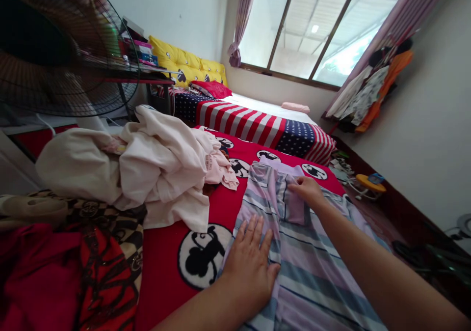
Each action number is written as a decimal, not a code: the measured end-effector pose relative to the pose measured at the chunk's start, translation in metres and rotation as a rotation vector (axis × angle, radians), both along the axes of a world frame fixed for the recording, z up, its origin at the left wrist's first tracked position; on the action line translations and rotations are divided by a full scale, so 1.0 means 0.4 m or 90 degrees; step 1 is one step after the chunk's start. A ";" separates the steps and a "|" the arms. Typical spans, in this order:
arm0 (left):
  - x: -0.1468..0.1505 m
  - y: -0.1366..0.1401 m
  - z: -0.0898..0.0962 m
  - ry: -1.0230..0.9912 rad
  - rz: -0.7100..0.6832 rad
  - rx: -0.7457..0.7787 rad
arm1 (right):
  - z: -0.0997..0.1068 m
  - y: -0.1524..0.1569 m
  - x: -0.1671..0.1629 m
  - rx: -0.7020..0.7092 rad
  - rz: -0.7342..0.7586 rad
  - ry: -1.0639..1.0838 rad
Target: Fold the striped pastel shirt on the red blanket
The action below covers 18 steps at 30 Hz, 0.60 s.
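A lilac and grey striped shirt (312, 267) lies spread flat on a red blanket (165, 252) printed with black-and-white round figures. My left hand (250, 262) presses flat on the shirt's left side, fingers together and stretched out. My right hand (307, 189) rests farther up near the collar, fingertips on the placket fold; whether it pinches the cloth I cannot tell.
A heap of cream and pale pink clothes (147, 169) lies to the left. Red and patterned fabric (73, 272) fills the near left. A standing fan (55, 46) is at the far left. A flag-patterned cover (257, 122) and hanging clothes (371, 95) lie beyond.
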<state>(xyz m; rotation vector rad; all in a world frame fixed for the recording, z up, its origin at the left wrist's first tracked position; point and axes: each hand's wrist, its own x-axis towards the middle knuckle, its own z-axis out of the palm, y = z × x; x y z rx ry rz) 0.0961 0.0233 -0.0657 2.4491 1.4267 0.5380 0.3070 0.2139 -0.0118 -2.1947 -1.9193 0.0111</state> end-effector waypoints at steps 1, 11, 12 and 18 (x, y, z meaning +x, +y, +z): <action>0.000 0.000 0.000 -0.002 -0.001 0.000 | 0.008 -0.002 0.006 -0.005 -0.010 -0.010; -0.002 0.002 -0.013 -0.032 -0.003 -0.001 | 0.036 0.132 -0.223 0.101 0.139 0.007; -0.003 0.003 -0.015 -0.034 -0.006 -0.002 | 0.030 0.154 -0.248 0.099 0.144 0.016; -0.003 0.009 -0.020 -0.064 -0.023 -0.019 | 0.011 0.244 -0.275 0.092 0.111 0.075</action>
